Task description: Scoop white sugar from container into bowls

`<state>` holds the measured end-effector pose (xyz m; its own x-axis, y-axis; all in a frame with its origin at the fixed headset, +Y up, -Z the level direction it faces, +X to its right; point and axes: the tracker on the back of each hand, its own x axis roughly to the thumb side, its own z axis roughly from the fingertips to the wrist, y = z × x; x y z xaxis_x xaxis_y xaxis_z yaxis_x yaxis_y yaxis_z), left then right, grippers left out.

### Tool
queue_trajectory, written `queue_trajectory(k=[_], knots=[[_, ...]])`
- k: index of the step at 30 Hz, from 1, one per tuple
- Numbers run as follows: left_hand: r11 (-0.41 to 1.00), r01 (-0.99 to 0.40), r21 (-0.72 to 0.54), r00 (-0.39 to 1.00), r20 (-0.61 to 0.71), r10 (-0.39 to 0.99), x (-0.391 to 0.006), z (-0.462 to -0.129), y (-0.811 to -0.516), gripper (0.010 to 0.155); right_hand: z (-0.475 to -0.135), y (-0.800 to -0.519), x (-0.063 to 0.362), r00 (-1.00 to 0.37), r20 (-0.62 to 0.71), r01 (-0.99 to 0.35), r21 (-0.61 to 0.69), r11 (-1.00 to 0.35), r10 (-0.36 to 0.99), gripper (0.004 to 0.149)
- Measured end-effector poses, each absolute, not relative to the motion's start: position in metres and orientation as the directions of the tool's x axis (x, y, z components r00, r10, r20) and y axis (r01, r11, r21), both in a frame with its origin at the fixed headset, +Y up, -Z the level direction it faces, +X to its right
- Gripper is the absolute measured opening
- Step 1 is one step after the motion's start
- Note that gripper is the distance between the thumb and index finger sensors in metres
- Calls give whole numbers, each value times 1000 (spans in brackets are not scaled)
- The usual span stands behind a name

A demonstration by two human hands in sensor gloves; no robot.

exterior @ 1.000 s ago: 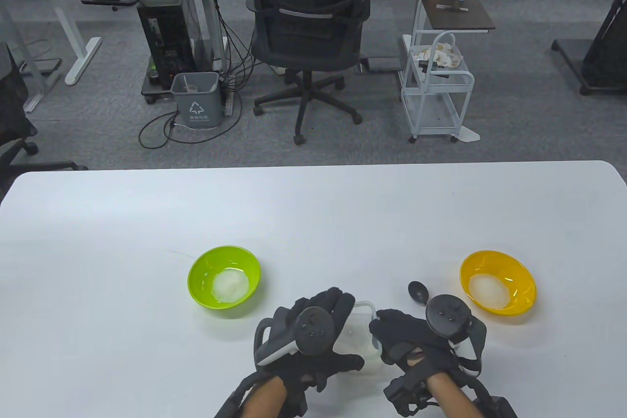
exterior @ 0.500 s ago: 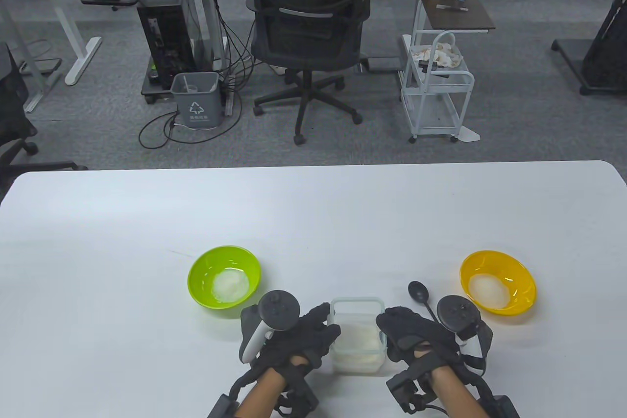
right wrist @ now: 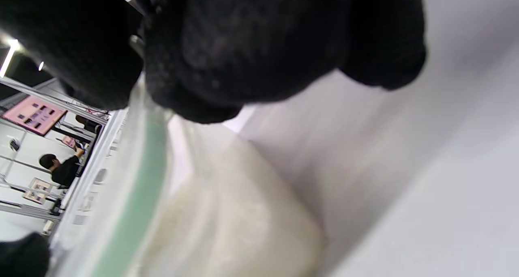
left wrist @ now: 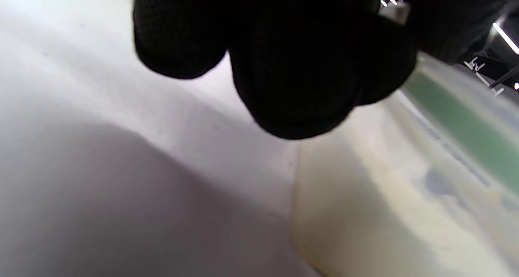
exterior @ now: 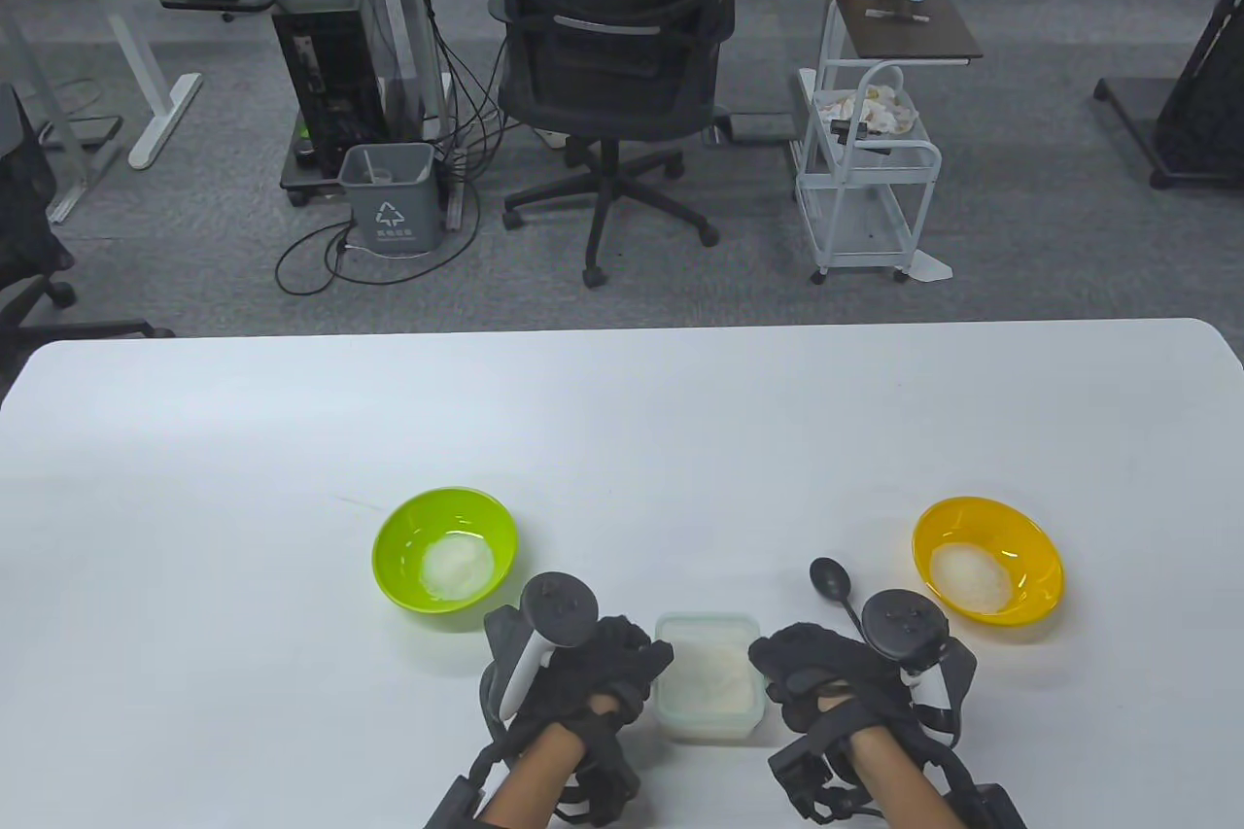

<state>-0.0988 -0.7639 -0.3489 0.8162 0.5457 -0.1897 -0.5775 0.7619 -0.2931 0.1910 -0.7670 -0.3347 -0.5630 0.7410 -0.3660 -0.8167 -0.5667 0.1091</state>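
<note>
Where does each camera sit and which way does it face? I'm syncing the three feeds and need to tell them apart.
Table view: high at the person's side, looking down and out over the white table into the office; shows both gloved hands, left hand and right hand, beside the sugar container.
Left wrist view: low, under the left hand's fingers, facing the container's wall.
Right wrist view: low, under the right hand's fingers, facing the opposite wall.
Shared: all three show the container.

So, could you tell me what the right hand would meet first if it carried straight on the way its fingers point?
The right hand has its fingers aimed left at the sugar container and already appears to touch its side wall, so the container comes first. Beyond it sits the left hand.
</note>
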Motion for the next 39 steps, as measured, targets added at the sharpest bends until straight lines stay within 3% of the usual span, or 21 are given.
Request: queue_trajectory(k=[5,13,17,22,25,31,39], knots=[[827,-505,-246,863,-130,489,-94,-346,-760,55,-333,-766,186,-620,-346,-771,101,-629,704,42],[800,-535,-273,845,-151,513,-94,-344,-762,55,-332,-764,183,-655,-320,-744,112,-659,684,44],[888,-421,-183,907,-83,413,-88,-338,-753,59,-324,-752,173,-817,-185,-558,14,-830,546,51],[966,-243,-85,970,7,244,-74,-330,-745,51,-316,-743,155,-945,-49,-321,-62,-945,324,46],[939,-312,-142,950,-36,310,-75,-331,-750,52,-317,-747,154,-926,-67,-371,-15,-928,371,47],[801,-516,-304,856,-152,494,-86,-340,-762,53,-325,-762,166,-717,-255,-690,120,-714,649,48],[853,-449,-265,893,-104,438,-81,-337,-760,54,-325,-764,168,-728,-234,-681,132,-720,645,49]])
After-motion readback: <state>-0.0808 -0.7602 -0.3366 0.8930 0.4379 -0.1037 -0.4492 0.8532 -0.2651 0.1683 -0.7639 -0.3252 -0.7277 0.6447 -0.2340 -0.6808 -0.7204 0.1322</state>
